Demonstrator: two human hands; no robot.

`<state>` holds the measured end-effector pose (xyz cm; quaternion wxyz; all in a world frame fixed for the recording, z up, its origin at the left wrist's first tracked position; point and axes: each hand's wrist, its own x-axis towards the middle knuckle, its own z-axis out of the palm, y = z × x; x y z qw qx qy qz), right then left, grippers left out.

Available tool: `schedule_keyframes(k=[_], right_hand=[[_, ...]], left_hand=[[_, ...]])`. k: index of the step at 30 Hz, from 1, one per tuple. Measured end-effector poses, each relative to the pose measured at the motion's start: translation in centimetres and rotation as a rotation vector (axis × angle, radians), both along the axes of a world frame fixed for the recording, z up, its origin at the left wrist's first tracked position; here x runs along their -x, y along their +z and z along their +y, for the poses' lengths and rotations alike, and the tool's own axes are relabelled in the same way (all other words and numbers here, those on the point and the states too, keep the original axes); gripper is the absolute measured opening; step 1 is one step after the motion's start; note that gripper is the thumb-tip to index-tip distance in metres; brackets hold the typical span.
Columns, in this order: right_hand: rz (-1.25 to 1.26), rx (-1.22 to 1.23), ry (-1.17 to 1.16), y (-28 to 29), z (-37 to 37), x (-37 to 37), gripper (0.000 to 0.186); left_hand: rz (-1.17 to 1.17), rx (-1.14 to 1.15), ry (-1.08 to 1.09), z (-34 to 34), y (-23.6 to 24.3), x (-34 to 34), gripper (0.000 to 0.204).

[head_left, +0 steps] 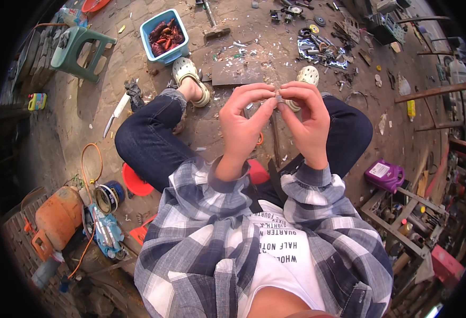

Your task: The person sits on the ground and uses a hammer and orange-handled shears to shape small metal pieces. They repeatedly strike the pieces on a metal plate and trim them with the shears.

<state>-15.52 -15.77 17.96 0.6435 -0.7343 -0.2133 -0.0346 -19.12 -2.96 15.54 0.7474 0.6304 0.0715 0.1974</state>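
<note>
Pale small piece [279, 98] | between left hand [246, 114] and right hand [306, 115], at their tips | both pinching it

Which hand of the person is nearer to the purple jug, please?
Right. The right hand is ahead and to the left of the purple jug; the left hand is farther to the left.

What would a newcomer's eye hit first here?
The left hand and right hand, upper centre, fingertips nearly meeting at a small pale piece too tiny to identify. Then the light-blue tub of dark red contents, just beyond the cream left clog, and the purple jug, off to the right.
</note>
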Motion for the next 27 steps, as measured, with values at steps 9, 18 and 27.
schedule_keyframes(k=[9, 18, 27], right_hand=[[0.091, -0.090, 0.010, 0.2, -0.1, 0.3, 0.022], [0.244, -0.089, -0.033, 0.3, 0.2, 0.7, 0.019], [0.291, -0.102, -0.033, 0.6, 0.3, 0.8, 0.019]], left_hand=[[-0.005, 0.149, -0.013, 0.0, 0.1, 0.4, 0.011], [0.232, 0.879, -0.327, 0.8, -1.5, 0.3, 0.017], [0.211, 0.906, -0.337, 0.9, -1.5, 0.2, 0.018]])
